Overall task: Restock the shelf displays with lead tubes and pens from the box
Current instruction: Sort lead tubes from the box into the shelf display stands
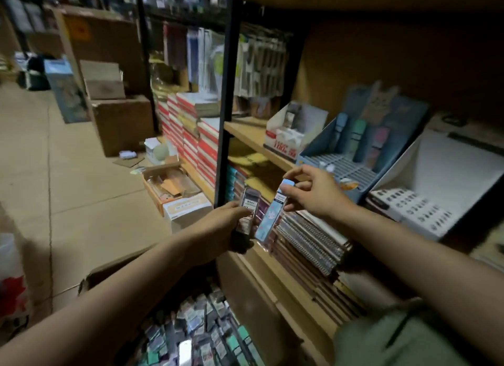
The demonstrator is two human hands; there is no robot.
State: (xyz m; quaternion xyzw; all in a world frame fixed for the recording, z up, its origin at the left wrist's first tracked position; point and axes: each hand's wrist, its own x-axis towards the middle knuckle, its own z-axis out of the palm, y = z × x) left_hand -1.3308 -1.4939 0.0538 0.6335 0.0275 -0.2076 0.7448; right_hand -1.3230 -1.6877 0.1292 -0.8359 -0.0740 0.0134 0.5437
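My left hand (222, 226) grips a small stack of lead tubes, the front one grey and purple (248, 210), held upright in front of the shelf. My right hand (313, 192) pinches the top of a light blue lead tube (274, 215) that leans beside the stack. Just behind my right hand, on the shelf, stands a blue slotted display (354, 153) with a few tubes upright in its back rows. Below my arms, an open cardboard box (109, 273) is filled with several loose lead tubes (196, 335).
A white display tray (414, 210) of dark-capped items sits right of the blue display, a red-and-white box (289, 136) to its left. Spiral notebooks (308, 240) are stacked on the lower shelf. A black upright post (226, 106) divides the shelving. Cardboard boxes (120, 123) stand on the floor.
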